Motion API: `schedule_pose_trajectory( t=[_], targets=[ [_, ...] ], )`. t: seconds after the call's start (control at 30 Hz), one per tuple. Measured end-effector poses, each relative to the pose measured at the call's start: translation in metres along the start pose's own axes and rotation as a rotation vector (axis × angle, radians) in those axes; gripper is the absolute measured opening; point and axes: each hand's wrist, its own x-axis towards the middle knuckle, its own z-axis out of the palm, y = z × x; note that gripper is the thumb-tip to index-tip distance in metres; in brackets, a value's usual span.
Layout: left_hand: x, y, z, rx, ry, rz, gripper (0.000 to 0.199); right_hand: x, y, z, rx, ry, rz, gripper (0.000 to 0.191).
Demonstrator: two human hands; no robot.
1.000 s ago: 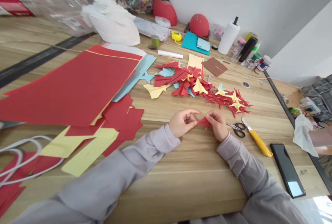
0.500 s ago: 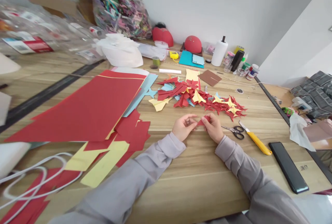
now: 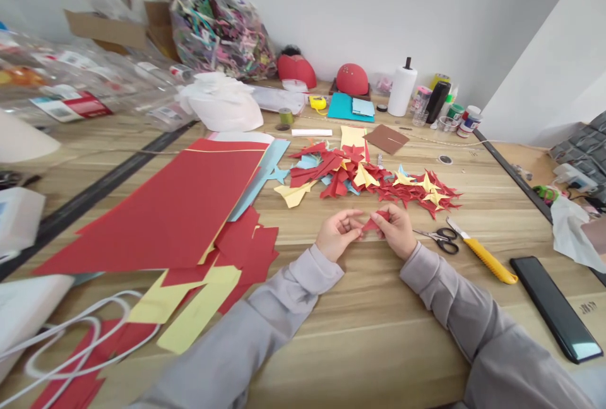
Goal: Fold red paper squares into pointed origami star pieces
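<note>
Between my hands is a small folded piece of red paper (image 3: 371, 224). My right hand (image 3: 396, 230) pinches it between thumb and fingers. My left hand (image 3: 338, 233) has its thumb and fingertips closed on the paper's left end. Just beyond my hands lies a heap of folded red paper stars (image 3: 402, 192) and other folded pieces, with yellow paper stars (image 3: 433, 197) among them. A pair of scissors (image 3: 445, 240) with black handles rests right of my right hand, beside a yellow utility knife (image 3: 487, 259).
Large red sheets (image 3: 175, 207) lie on the left, with yellow strips (image 3: 201, 308) and a white cable (image 3: 71, 339) nearer me. A black phone (image 3: 553, 308) is at the right. Along the wall stand a bag of scraps (image 3: 222, 33), a white paper roll (image 3: 402, 90) and small jars (image 3: 468, 124).
The view has shifted slightly, so most of the table appears a little lower. Both hands remain at the red paper, which shows a bit more between them.
</note>
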Motion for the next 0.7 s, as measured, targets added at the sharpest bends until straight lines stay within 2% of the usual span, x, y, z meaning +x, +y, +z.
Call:
schedule_pose_trajectory(
  t=[0.13, 0.23, 0.43, 0.6, 0.7],
  targets=[
    [-0.002, 0.0, 0.001, -0.004, 0.015, -0.001, 0.036, -0.001, -0.002, -0.003, 0.023, 0.039, 0.022, 0.031],
    [-0.005, 0.003, 0.004, 0.018, 0.0, -0.008, 0.033, -0.004, -0.004, -0.003, 0.028, 0.002, 0.031, 0.032],
    [-0.01, 0.005, 0.007, 0.281, -0.124, -0.067, 0.027, -0.006, -0.003, 0.0, 0.059, -0.087, 0.055, 0.032],
    [-0.012, 0.006, 0.006, 0.325, -0.08, -0.054, 0.029, -0.005, -0.003, -0.001, 0.13, -0.131, 0.134, 0.037],
    [-0.013, 0.006, 0.006, 0.346, -0.087, -0.044, 0.027, -0.005, -0.005, -0.002, 0.093, -0.159, 0.1, 0.033]
  ],
)
